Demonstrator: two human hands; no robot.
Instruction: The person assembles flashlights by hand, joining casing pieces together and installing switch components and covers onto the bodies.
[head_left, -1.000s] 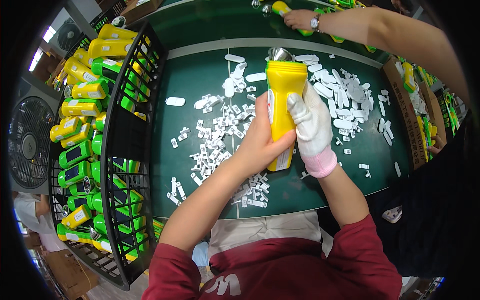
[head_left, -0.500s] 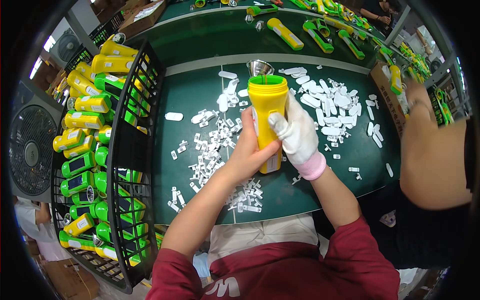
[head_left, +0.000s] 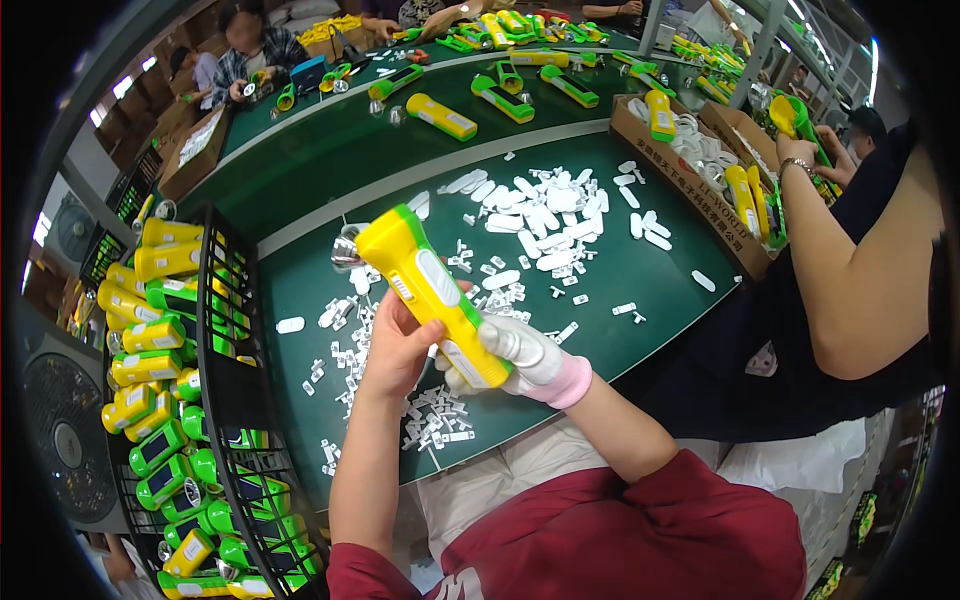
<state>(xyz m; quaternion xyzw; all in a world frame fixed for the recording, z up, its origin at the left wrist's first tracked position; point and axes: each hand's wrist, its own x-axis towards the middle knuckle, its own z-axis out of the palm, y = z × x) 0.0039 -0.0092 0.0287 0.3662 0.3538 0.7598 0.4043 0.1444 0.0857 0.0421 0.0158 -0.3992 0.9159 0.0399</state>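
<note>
A yellow and green flashlight body (head_left: 440, 300) is held tilted above the green table, its wide end up and to the left. At that end dangles a shiny reflector cup (head_left: 346, 248). My bare left hand (head_left: 398, 345) grips the middle of the body, thumb across its front. Round the lower end closes my right hand (head_left: 520, 362), in a white glove with a pink cuff. A white oval cover and a switch face show on the body. Beneath and around lie small white plastic parts (head_left: 435, 418) and a heap of white oval covers (head_left: 550, 215).
A black crate (head_left: 215, 330) full of flashlights stands at the left, beside a fan (head_left: 70, 440). Beyond the table, a green conveyor (head_left: 340, 140) carries more flashlights. Cardboard boxes (head_left: 690, 190) and a co-worker's arm (head_left: 850, 260) are at the right.
The flashlight has gone from upright to tilted left and turned, so its white oval cover now shows. Both hands still hold it. The view has swung, bringing in more of the conveyor and co-workers.
</note>
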